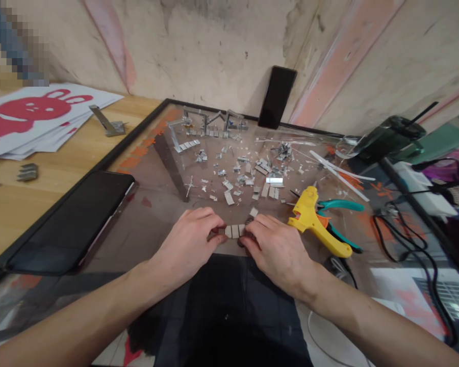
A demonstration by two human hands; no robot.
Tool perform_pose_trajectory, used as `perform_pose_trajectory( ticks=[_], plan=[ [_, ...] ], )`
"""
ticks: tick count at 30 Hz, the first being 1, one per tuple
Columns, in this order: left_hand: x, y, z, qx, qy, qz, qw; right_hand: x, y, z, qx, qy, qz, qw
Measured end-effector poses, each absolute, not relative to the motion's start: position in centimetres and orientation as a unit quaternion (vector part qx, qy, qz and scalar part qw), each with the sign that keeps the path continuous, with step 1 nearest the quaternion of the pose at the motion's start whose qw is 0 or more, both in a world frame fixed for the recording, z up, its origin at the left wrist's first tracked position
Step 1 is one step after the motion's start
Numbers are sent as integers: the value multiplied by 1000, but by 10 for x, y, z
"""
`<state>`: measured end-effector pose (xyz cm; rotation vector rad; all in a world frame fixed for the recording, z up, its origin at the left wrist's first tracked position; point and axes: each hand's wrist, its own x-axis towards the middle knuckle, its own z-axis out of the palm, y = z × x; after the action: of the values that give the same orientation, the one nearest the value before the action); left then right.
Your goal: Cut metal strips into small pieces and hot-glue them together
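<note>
My left hand (191,239) and my right hand (277,250) meet at the near middle of a glass-topped work surface (145,219). Between their fingertips they pinch a short metal strip (234,231) made of a few joined segments, one hand at each end. Both hands are closed on it. Just behind lie several loose small metal pieces (245,178) scattered over the glass. A yellow glue gun (317,221) rests right of my right hand, touching teal-handled pliers (342,206).
A dark phone (76,224) lies at the left on the glass; another phone (277,97) leans against the back wall. Bent metal strip shapes (206,122) stand at the back. Rabbit-print sheets (34,117) lie far left. Black cables (405,229) and a black device (390,137) crowd the right.
</note>
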<state>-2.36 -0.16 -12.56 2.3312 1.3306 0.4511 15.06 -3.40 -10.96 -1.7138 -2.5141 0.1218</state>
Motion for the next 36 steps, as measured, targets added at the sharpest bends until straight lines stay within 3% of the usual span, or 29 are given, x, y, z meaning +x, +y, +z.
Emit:
perform_pose_trajectory(
  ticks=[36],
  plan=[
    [-22,-2,-127,837,488,160,189,152,-32,-110,-561,-826,38,40]
  ],
)
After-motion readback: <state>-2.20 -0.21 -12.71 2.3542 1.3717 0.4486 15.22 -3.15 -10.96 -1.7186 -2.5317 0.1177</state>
